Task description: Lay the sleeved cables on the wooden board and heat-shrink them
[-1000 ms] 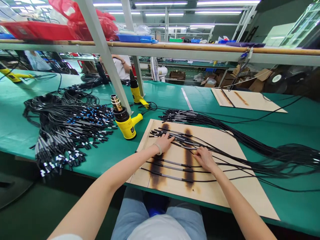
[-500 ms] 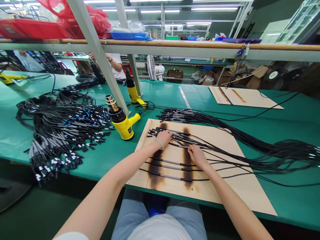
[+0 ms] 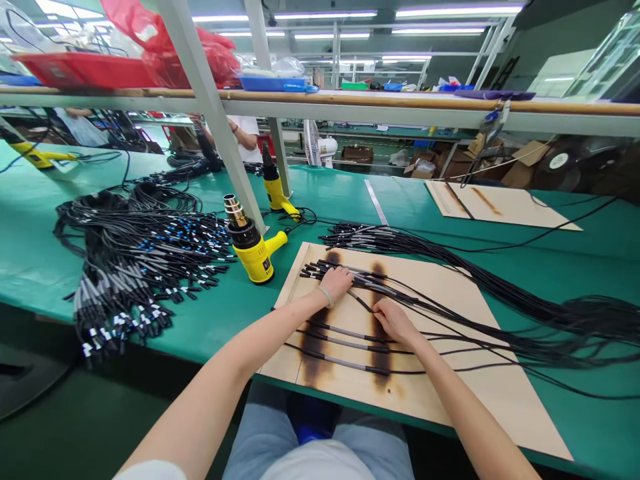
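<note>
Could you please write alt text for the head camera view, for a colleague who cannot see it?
The left hand and right hand rest on black cables laid across a scorched wooden board on a green workbench. A yellow heat gun sits left of the board, beside a large heap of cables.

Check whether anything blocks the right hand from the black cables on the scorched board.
Nothing visible does: the right hand rests directly on the black cables, which lie on the scorched wooden board; the left hand sits apart.
</note>
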The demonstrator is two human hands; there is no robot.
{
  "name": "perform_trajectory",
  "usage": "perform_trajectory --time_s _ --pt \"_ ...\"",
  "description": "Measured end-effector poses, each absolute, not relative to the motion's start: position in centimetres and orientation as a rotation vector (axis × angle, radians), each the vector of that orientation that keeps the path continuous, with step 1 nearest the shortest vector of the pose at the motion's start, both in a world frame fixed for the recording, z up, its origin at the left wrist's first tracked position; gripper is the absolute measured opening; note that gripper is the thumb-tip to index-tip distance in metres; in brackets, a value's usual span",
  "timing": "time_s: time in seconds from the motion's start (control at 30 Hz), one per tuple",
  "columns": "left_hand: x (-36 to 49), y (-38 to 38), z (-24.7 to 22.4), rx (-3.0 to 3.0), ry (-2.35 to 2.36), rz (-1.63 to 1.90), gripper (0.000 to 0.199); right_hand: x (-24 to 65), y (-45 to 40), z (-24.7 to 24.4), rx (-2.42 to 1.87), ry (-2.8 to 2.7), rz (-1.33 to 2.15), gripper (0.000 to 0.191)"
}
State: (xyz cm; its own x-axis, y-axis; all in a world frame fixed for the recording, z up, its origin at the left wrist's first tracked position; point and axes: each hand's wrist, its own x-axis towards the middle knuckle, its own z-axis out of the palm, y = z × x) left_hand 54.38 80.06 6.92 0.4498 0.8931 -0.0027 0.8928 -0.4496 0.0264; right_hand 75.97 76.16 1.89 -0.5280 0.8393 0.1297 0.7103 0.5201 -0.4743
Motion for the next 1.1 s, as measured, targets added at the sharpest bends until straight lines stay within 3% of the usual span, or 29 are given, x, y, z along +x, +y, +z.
perform_trajectory --time_s 0.37,0.57,0.77,1.1 --pt "50.3 78.7 6.7 2.504 1.702 0.124 0.024 73.7 75.9 2.4 -1.511 -2.328 0.541 0.006" --pt "48.1 78.1 5.1 2.499 1.723 0.21 0.036 74.2 75.4 3.4 -1.387 -2.317 0.696 0.016" --pt "46.5 78.6 5.4 2.437 1.664 0.12 0.026 75.9 74.3 3.5 -1.251 -2.191 0.992 0.023" --pt "42.2 75.9 7.4 2.365 1.72 -0.026 0.026 75.8 74.3 2.7 -1.249 -2.239 0.96 0.025"
